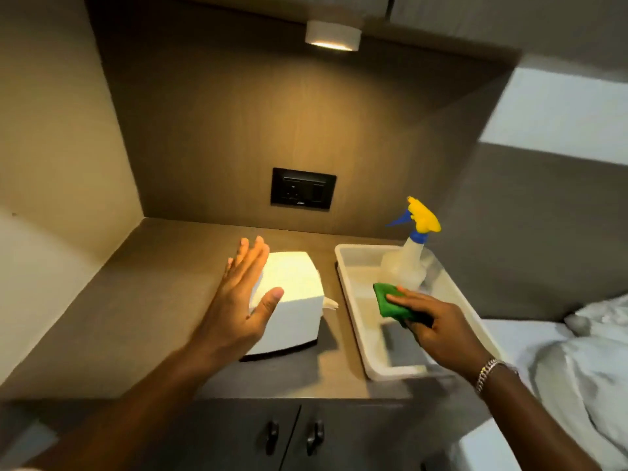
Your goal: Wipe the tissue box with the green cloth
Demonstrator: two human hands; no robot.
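White and boxy, the tissue box [294,300] sits on the brown wood-grain counter [146,300], roughly at the middle of the surface, with a bit of tissue poking out of its side toward three o'clock. The person's left hand [238,300] is spread wide, fingers straight and thumb out, right at the box's nine o'clock side; the thumb lies across the near top edge, though I cannot tell whether the palm actually touches. It has hold of nothing.

At three o'clock from the box, just beside it, rests a shallow white tray [360,321]. The right hand [438,329] is over the tray, fingers closed around the folded green cloth [390,304], whose free end sticks out toward ten o'clock. A metal bracelet [487,373] circles that wrist.

A clear spray bottle [406,266] with a yellow and blue trigger head stands upright in the tray's far end, at twelve o'clock from the cloth. On the back panel, at twelve o'clock from the box, is a black wall socket [303,188], and above it a small lit lamp [332,36].
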